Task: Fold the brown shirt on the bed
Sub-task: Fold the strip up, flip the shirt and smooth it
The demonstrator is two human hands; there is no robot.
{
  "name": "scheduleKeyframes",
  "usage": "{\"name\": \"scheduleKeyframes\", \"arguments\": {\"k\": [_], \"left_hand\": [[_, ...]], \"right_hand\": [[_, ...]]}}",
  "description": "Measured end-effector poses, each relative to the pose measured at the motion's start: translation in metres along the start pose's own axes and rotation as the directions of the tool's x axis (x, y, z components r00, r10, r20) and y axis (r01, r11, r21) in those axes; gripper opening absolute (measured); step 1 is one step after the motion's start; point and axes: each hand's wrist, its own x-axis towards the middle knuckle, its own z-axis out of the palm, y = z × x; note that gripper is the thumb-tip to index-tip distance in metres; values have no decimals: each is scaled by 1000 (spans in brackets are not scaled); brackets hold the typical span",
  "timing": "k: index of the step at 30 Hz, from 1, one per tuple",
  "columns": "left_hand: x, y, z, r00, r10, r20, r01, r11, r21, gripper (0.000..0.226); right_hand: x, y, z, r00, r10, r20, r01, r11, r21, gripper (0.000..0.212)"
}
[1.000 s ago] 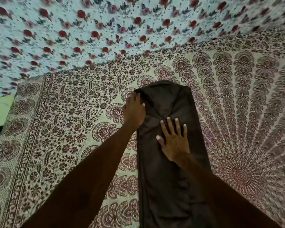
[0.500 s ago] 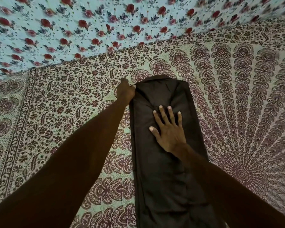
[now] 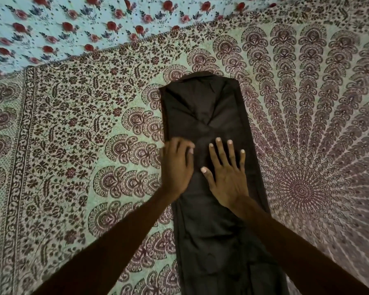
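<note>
Brown shirt (image 3: 202,107): folded lengthwise into a narrow strip, laid on the patterned bedspread (image 3: 73,145).
Left hand (image 3: 177,167): blurred; grip wide, laid on the strip's left edge.
Right hand (image 3: 228,179): grip wide and splayed, pressed flat mid-strip.

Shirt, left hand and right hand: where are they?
shirt (image 3: 202,107), head view, folded top part.
left hand (image 3: 176,167), head view, back of the hand.
right hand (image 3: 228,179), head view, back of the hand.
</note>
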Motion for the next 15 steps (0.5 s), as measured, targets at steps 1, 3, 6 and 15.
{"name": "scheduleKeyframes", "arguments": {"k": [1, 3, 6, 15], "left_hand": [[-25, 6, -1, 999, -6, 46, 5, 1000, 22, 16], [-68, 15, 1, 989, -48, 137, 38, 997, 74, 26], [-101, 18, 7, 947, -86, 310, 28, 982, 188, 49], [-149, 56, -35, 963, -216, 160, 194, 971, 140, 45]], "right_hand": [[-13, 2, -1, 1000, 3, 4, -3, 1000, 0, 66], [-45, 5, -4, 1000, -5, 17, 5, 1000, 4, 65], [-79, 12, -2, 994, -66, 84, 67, 998, -6, 62], [-133, 12, -24, 995, -11, 95, -1, 991, 134, 59]]}}
